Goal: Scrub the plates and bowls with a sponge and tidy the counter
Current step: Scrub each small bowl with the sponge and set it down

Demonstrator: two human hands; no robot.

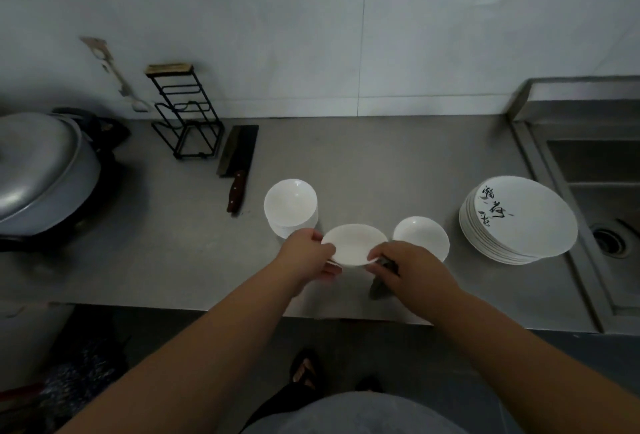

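Left fingers point(331, 273) are curled under the near-left rim of the small white dish point(353, 243), thumb clamped on top. That's a firm pinch by the left hand point(306, 253), which has the dish lifted just above the counter point(381, 163) and tipped slightly toward the wall. On the dish's right rim, the right fingers point(375, 255) are bent round a dark sponge point(387, 264) and press it against the edge. The right hand point(412, 269) covers most of the sponge, so only a dark corner peeks out.

Working outward from the dish: just behind and to its left, almost touching the left hand, sits a stack of white bowls point(291, 207). Just right of the dish, a single white bowl point(420, 234) rests on the steel. Farther right is a tall stack of plates point(519, 219), the top one with black brush lettering, and beyond that the sink point(595, 191). Back and left of the dish lies a cleaver point(239, 163), its handle pointing toward the front edge, with a black wire rack point(188, 122) behind it. Far left stands a big grey pot lid point(41, 170).
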